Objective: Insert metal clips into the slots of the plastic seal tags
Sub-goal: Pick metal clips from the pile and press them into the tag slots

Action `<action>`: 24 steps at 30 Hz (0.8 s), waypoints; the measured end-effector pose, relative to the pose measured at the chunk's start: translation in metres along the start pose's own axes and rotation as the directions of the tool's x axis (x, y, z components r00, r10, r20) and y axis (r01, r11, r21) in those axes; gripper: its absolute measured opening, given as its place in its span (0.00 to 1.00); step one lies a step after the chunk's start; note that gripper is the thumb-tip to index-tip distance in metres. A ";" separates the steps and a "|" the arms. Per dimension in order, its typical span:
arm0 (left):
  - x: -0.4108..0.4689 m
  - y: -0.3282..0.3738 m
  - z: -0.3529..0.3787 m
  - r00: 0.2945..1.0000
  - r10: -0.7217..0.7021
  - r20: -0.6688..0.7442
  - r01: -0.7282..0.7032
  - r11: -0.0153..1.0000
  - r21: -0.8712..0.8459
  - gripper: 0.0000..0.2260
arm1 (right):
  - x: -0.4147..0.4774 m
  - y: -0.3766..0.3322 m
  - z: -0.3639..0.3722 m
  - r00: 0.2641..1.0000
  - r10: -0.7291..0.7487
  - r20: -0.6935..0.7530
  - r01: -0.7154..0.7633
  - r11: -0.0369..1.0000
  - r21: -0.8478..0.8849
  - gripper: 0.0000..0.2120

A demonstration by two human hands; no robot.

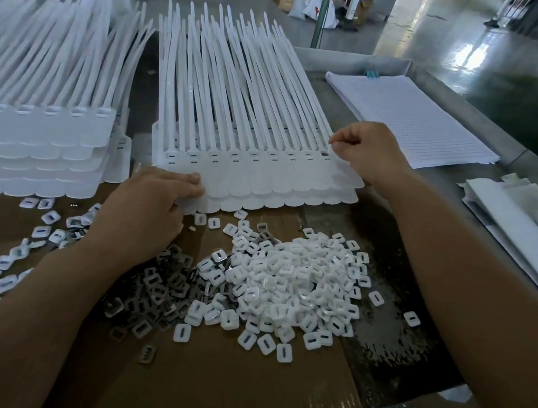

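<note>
Centre tag sheet (229,177) is gripped at its lower-left edge by left hand (149,211). Right hand (368,152) is pinched shut at the rightmost slot, mid-right; whether a clip is held can't be told. Clip pile (158,292), lower centre, is large, so much prob. remains.

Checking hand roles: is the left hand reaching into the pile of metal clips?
No, the left hand grips the near edge of the seal tags, past the metal clips.
</note>
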State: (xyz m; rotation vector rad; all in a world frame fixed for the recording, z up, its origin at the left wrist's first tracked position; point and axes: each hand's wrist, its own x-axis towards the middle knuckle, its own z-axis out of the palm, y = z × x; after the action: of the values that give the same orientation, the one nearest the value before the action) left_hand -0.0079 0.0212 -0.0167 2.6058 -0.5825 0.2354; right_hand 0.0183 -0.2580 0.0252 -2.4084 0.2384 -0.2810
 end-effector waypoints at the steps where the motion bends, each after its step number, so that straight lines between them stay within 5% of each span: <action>1: 0.000 0.000 0.000 1.000 0.001 -0.001 -0.001 1.000 -0.004 0.19 | 0.005 0.000 0.003 1.000 0.005 0.009 -0.004 1.000 -0.018 0.06; 10: 0.001 0.000 -0.002 1.000 0.008 -0.003 -0.008 1.000 -0.004 0.20 | 0.019 -0.001 0.010 0.994 0.049 0.102 -0.030 0.983 -0.179 0.06; 24: 0.001 0.004 -0.003 1.000 0.005 -0.008 -0.005 1.000 -0.001 0.19 | 0.021 -0.004 0.012 0.986 0.163 0.040 -0.163 0.987 -0.013 0.08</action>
State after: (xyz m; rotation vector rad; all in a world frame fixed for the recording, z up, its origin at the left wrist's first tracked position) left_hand -0.0087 0.0189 -0.0122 2.6019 -0.5856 0.2469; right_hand 0.0419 -0.2525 0.0224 -2.3849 0.4168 -0.1560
